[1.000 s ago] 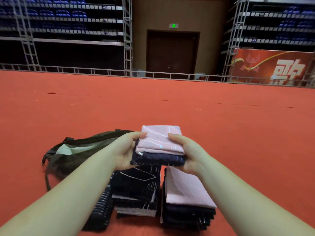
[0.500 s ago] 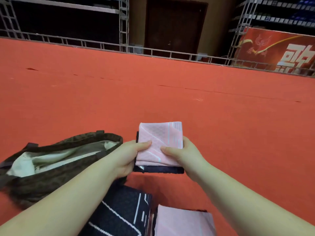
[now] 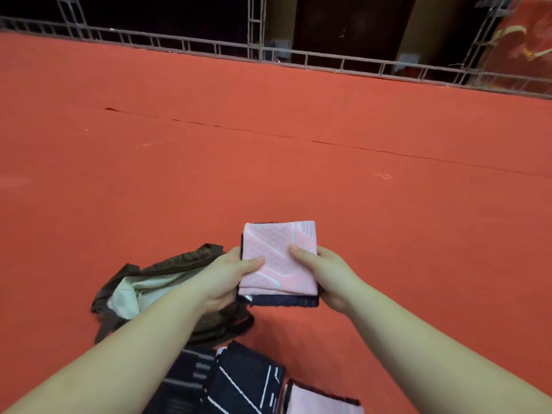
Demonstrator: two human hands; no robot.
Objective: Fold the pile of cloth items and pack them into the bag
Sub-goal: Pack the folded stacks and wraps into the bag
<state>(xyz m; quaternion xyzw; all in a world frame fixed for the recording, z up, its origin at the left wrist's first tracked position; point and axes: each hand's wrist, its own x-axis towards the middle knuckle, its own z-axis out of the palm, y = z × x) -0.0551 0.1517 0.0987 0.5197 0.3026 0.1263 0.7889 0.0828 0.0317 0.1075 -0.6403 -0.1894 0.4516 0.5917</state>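
We see the bag on the left, lying slumped on the red carpeted floor; it is soft, dark olive-brown cloth, its mouth gaping to show a pale green lining. Our left hand crosses in front of the bag's right end and grips the left edge of a small stack of folded cloths, thumb pressed on top. The top piece is the pink cloth, a neat square with a fine woven grid and thin white and light-blue lines. Under it lies a dark navy cloth, showing only as a band along the near edge. Our right hand clamps the right edge the same way, thumb on top. The stack is held between both hands above the floor, just right of the bag. Near the bottom edge, stacks of folded cloths rest on the floor: dark navy ones with white lines, then a pink one at the right.
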